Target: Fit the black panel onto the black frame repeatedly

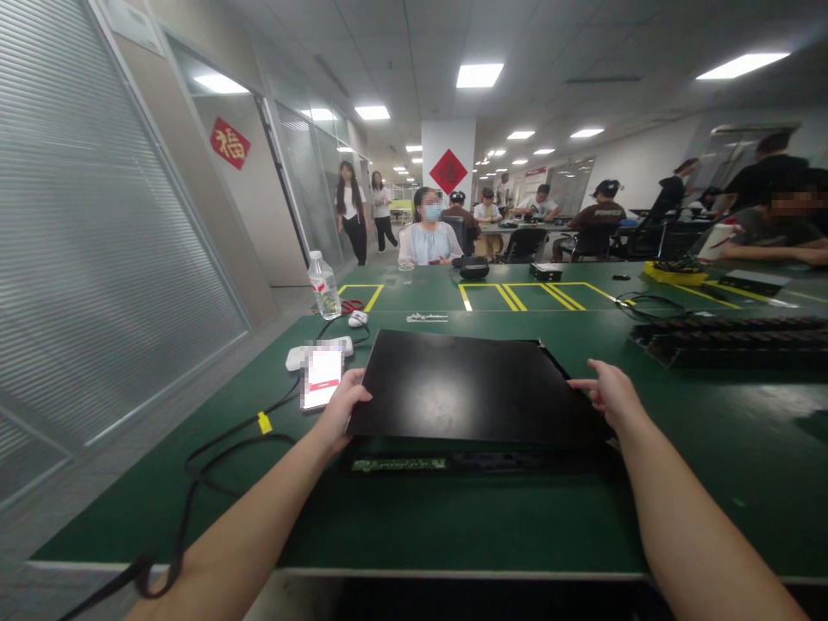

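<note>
Our left hand (342, 412) had its fingers curled round the left edge of the black panel (466, 388). Our right hand (611, 395) pressed against the right edge, though we couldn't tell if it gripped. The panel lay mid-bench (711, 448) over a low chassis (453, 463). We judged it stiff, thin, smooth and fairly light, best held by both side edges. The fingertips were hidden, and the chassis showed only as a dim strip.

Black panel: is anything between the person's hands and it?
Nothing visible. The left hand grips the panel at its left edge, and the right hand touches its right edge. A phone lies on the table beside the left hand, off the panel.
</note>
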Demonstrator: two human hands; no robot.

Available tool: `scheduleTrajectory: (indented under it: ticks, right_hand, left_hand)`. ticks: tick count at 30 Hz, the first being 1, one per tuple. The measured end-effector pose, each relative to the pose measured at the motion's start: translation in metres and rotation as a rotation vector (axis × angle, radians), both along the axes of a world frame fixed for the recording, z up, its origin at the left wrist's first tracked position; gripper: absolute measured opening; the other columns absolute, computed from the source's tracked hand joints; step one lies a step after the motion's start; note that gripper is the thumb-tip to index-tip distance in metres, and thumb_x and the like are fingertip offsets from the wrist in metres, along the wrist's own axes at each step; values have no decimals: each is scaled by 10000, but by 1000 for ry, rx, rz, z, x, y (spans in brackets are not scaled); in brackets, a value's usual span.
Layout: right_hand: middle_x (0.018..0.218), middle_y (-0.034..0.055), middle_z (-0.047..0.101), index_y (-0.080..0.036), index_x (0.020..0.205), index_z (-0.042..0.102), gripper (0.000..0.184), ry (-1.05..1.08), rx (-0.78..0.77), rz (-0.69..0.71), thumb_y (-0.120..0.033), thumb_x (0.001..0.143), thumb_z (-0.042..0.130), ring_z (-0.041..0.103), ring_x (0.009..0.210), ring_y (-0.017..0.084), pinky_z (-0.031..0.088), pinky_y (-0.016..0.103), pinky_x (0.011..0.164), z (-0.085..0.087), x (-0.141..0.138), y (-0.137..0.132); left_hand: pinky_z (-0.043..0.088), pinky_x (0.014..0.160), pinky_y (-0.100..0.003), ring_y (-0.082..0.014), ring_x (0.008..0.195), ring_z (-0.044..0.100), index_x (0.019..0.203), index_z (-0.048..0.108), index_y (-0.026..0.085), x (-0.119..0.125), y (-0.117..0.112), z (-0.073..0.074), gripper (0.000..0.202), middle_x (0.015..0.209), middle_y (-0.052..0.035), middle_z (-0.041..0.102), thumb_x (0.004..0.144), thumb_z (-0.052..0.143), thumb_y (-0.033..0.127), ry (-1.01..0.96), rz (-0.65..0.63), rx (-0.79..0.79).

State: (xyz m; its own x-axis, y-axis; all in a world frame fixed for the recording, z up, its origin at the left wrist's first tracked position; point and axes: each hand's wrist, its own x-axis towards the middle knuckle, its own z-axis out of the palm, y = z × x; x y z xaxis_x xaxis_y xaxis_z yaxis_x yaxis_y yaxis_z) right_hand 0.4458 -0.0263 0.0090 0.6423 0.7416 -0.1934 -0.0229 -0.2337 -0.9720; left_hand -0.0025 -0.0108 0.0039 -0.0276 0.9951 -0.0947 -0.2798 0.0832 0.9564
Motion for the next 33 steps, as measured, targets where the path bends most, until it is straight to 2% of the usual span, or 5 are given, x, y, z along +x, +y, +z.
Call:
scheduleTrajectory:
  ticks: [9,15,23,28,33]
  right_hand:
    - [627,77,691,-158,1298,564,437,-42,6,-17,-310,888,547,365,391,125,238,209,348,-3,1,1]
    - [806,132,760,-168,1240,622,452,-197,-28,24,-371,836,635,431,429,118,304,218,373,-16,8,4]
    - [891,123,776,-180,1267,662,517,-465,-121,49,-397,798,667,616,607,191,429,273,498,-29,17,9]
    - [851,104,763,-196,1227,675,478,-509,-131,66,-379,786,681,649,675,223,485,320,589,-29,19,10]
    - [854,95,758,-217,1169,705,400,-663,-212,64,-357,796,672,687,871,287,512,381,742,-23,16,10]
  left_hand:
    - [483,581,-286,-208,693,642,999,620,201,1,-2,1,476,814,-7,694,528,672,161,26,-37,17]
    - [475,586,-298,-232,732,652,957,611,204,3,-1,0,460,814,-13,682,501,659,155,18,-27,-18]
    - [514,603,-309,-250,729,708,981,665,157,1,2,1,472,842,-51,746,509,684,133,-64,-68,-47]
    - [573,706,-368,-306,867,756,1031,736,137,3,7,1,405,934,-113,796,634,770,206,-146,-84,-38]
    - [595,805,-408,-336,997,757,1113,773,151,4,6,2,447,1063,-122,807,666,750,148,-174,-92,-5]
